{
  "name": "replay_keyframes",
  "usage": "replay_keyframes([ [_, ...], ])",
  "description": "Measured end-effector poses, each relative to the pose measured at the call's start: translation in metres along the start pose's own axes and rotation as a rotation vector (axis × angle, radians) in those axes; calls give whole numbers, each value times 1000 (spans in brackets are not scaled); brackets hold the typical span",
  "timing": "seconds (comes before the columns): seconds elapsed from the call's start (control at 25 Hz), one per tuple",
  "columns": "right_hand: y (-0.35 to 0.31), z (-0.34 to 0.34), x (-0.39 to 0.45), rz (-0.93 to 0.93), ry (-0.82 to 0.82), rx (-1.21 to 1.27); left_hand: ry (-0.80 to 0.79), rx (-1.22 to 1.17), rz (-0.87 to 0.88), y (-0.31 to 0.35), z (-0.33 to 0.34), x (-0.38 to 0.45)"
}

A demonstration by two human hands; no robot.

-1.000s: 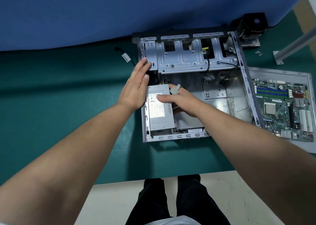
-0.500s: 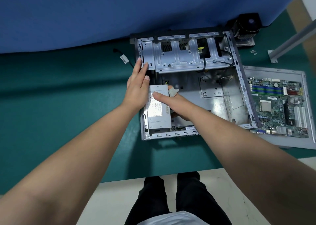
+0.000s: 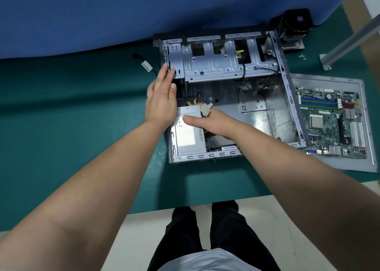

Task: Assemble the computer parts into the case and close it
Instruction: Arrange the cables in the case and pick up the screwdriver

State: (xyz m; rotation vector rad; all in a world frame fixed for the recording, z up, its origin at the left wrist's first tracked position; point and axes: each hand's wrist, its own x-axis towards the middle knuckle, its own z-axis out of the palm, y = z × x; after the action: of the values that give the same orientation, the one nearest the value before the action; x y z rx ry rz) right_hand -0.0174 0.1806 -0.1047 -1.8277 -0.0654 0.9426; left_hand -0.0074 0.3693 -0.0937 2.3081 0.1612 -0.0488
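Note:
An open grey computer case (image 3: 284, 81) lies flat on the green table. A silver power supply (image 3: 188, 136) sits in its near left corner. My left hand (image 3: 161, 98) lies flat with straight fingers along the case's left wall, above the power supply. My right hand (image 3: 211, 121) rests on the power supply's right edge, thumb across its top. A white connector (image 3: 205, 108) sticks up at its fingers; how the fingers lie is hidden. A motherboard (image 3: 333, 122) lies on a grey side panel (image 3: 368, 139) to the right of the case.
A black CPU cooler (image 3: 294, 29) stands behind the case's far right corner. Small screws (image 3: 302, 56) and a metal bracket (image 3: 347, 42) lie at the far right. A black cable with a white tag (image 3: 146, 66) lies left of the case. A blue wall rises behind the table.
My left hand has slid a little farther up along the case's left wall. My right hand stays on the power supply. The view has shifted slightly.

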Motion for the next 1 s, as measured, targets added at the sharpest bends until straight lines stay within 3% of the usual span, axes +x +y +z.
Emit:
replay_keyframes([
  [0.08,-1,3,-2,21,12,-65,27,116,-8,5,-3,-3],
  [0.2,-7,-1,-14,13,17,-264,102,430,258,15,-6,-14],
  [0.32,-6,-20,-39,-23,142,-395,-68,646,425,23,-1,-29],
  [0.44,4,-34,-72,-53,266,-627,-180,756,388,35,6,-27],
  [0.6,17,-19,-96,29,204,-957,-376,886,259,57,17,-8],
  [0.76,25,-5,-95,-66,417,-1203,-353,896,214,59,27,-5],
  [1.0,29,-3,-93,-10,572,-1225,-314,893,241,54,27,-6],
])
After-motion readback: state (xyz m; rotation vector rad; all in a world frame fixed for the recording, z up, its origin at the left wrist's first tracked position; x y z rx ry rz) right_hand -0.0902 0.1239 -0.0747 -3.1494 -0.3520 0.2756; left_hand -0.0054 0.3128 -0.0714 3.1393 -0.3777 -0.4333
